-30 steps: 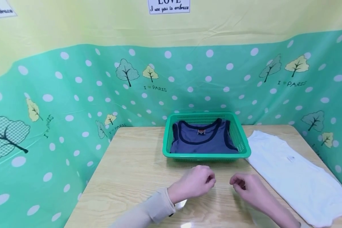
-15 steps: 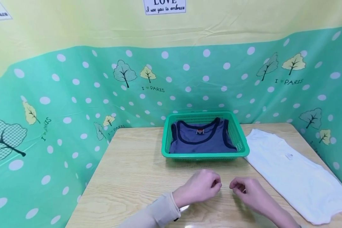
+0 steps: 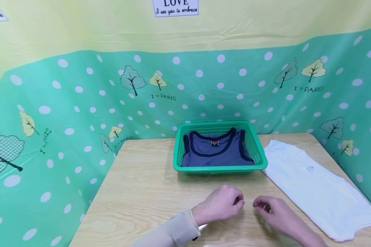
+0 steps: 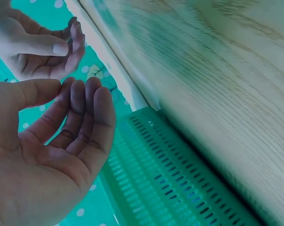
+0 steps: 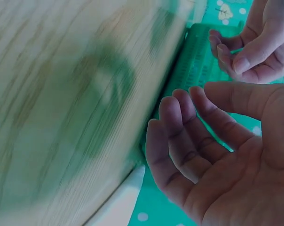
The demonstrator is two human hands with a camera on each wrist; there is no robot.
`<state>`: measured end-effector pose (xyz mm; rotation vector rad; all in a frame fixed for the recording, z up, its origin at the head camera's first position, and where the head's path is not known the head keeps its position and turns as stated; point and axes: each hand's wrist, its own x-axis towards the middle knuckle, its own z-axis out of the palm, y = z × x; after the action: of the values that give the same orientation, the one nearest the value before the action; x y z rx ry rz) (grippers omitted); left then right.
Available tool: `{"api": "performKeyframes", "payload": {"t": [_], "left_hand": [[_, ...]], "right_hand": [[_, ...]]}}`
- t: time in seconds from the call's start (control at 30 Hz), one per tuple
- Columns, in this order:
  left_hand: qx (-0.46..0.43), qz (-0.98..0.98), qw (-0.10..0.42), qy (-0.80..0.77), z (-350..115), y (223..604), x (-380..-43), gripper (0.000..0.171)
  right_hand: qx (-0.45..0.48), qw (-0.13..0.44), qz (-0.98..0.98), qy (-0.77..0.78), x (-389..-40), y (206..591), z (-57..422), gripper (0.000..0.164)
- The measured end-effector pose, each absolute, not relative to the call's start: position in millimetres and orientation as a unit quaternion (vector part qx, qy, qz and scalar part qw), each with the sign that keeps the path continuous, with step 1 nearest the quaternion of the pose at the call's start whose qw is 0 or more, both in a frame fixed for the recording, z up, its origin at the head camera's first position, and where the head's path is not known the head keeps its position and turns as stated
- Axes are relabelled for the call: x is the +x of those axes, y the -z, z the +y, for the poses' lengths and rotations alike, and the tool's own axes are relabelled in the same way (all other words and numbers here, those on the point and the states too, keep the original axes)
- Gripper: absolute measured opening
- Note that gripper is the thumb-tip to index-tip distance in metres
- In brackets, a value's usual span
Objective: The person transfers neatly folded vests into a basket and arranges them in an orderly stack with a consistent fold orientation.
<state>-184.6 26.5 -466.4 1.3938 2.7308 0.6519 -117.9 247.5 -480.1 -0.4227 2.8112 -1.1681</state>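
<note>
Both hands hover over the table in front of a green plastic basket (image 3: 219, 168). Inside the basket lies a folded dark blue tank top (image 3: 214, 151) with black trim and a small neck label. My left hand (image 3: 221, 204) has loosely curled fingers and holds nothing; in the left wrist view its palm (image 4: 52, 155) is bare. Facing it across a small gap, my right hand (image 3: 275, 212) is also loosely curled, its palm (image 5: 226, 165) bare in the right wrist view. A white shirt (image 3: 318, 188) lies flat to the right of the basket, nearest the right hand.
The wooden table (image 3: 139, 185) extends left of the basket and hands. A green and yellow printed cloth (image 3: 160, 113) with dots and trees hangs behind and along both sides. The white shirt reaches the table's right side.
My left hand has moved slightly right and toward the body, and my right hand slightly nearer the body. The view has shifted a little; basket and clothes stay in place.
</note>
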Motion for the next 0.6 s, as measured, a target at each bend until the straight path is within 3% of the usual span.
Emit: {"api": "performKeyframes", "payload": {"t": [0.3, 0.6], "left_hand": [[0.453, 0.869, -0.006, -0.197, 41.4, 466.3, -183.8, 0.021], [0.471, 0.859, 0.004, -0.200, 61.9, 466.8, -178.7, 0.025]], "right_hand": [[-0.018, 0.063, 0.936, 0.345, -116.6, 470.1, 269.7, 0.009], [0.036, 0.087, 0.943, 0.319, -101.8, 481.3, 292.7, 0.013]]}}
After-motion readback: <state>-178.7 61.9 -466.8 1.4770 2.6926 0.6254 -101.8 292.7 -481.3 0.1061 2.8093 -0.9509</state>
